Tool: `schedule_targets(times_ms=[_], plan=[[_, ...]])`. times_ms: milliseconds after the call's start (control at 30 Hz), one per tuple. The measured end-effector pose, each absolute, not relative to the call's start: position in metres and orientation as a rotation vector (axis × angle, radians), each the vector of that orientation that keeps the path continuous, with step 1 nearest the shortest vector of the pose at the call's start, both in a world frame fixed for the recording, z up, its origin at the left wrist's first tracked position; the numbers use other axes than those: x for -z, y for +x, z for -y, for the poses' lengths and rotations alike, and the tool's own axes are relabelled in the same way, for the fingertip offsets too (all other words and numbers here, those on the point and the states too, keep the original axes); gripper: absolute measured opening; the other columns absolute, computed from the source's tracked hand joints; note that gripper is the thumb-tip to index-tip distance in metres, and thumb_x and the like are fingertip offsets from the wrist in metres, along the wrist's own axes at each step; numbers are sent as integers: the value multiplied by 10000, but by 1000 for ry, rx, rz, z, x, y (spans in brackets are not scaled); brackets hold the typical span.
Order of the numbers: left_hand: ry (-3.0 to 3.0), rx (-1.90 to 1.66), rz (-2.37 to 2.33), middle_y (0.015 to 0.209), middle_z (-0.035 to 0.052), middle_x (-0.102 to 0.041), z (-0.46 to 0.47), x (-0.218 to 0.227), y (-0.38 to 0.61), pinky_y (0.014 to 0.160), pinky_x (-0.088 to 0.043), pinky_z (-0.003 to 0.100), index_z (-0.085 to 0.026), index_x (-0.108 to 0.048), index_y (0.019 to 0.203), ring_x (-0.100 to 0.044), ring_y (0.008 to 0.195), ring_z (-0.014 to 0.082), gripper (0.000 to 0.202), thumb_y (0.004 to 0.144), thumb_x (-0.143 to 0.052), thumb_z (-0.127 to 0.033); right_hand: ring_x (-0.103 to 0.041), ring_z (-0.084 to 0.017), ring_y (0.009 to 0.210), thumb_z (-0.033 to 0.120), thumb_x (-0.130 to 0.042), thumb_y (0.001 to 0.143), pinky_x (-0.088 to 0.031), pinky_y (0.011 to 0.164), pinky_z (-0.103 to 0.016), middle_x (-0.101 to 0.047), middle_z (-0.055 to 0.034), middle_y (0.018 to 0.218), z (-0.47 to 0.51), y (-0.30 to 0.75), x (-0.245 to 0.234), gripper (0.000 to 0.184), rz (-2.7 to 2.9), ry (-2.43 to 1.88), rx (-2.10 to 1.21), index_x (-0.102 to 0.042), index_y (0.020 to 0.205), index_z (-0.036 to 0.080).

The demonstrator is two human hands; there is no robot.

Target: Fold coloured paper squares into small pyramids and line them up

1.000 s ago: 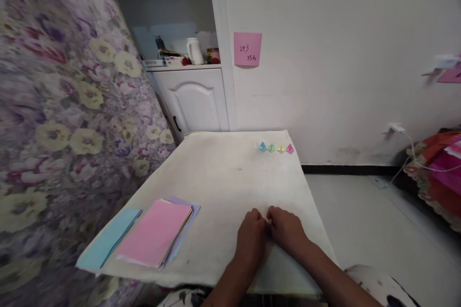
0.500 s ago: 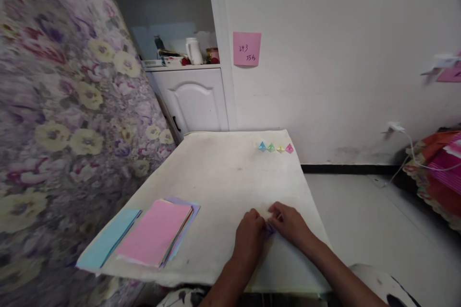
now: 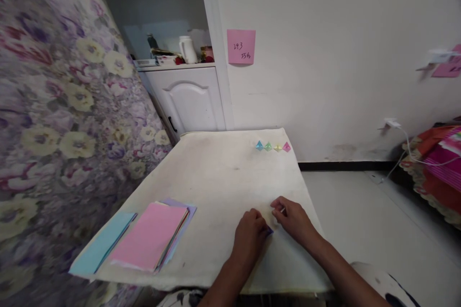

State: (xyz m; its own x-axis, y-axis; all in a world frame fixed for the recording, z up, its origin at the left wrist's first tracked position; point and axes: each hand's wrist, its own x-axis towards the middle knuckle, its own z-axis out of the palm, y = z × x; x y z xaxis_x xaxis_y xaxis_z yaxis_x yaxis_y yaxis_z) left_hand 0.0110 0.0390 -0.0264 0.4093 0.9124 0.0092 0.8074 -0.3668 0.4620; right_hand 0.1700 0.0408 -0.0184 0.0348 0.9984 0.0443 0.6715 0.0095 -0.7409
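Purple paper (image 3: 270, 231) and pink stack (image 3: 149, 237) flank left hand (image 3: 250, 231).

The table (image 3: 212, 177) fills the lower middle of the frame. At its lower left lie two paper stacks side by side: an outer stack (image 3: 103, 243) near the edge and an inner stack (image 3: 151, 236) just right of it. At the table's far right corner, four paper pieces (image 3: 268, 146) sit in a row. At lower centre-right, the left hand (image 3: 248, 232) rests at a paper scrap (image 3: 270, 231); the right hand (image 3: 291, 216) is right of it, apart. A curtain (image 3: 79, 144) occupies the left side; behind the table, a cabinet (image 3: 189, 98) bears a jug (image 3: 188, 50) at upper centre-left. Right of that, a note (image 3: 241, 47) hangs on the wall (image 3: 324, 67).
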Motion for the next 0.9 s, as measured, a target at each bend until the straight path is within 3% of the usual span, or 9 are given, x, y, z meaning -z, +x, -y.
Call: schedule_targets(times_ms=[400,600,733,900], plan=[[2291,-402,-1415,850,24,-564,-42,23,13,648,-340,248,-191,-617,735,-501,793,149,143,780,-481,-185,-579,-142,668,219,-523,742,-380,609,-225,-653,9,742,-40,171,17,98,1739,-1725,-686,-588,815,223],[2251,-495,-1620,811,20,-529,-38,30,15,635,-335,257,-184,-555,682,-485,770,150,141,771,-450,-156,-582,-150,698,215,-511,751,-375,615,-225,-656,2,761,-41,171,16,95,1748,-1739,-662,-587,807,223],[2124,-565,-1566,864,16,-540,-41,31,5,663,-371,237,-193,-576,755,-516,783,140,77,740,-501,-191,-579,-143,693,180,-483,758,-364,614,-220,-656,-5,781,-40,171,19,125,1790,-1757,-654,-582,822,218],[2018,-653,-1524,794,35,-596,-51,25,-16,714,-399,253,-182,-609,779,-552,774,152,234,823,-381,-217,-575,-141,665,137,-501,725,-356,594,-215,-653,-1,737,-38,171,25,150,1854,-1749,-714,-611,791,215]])
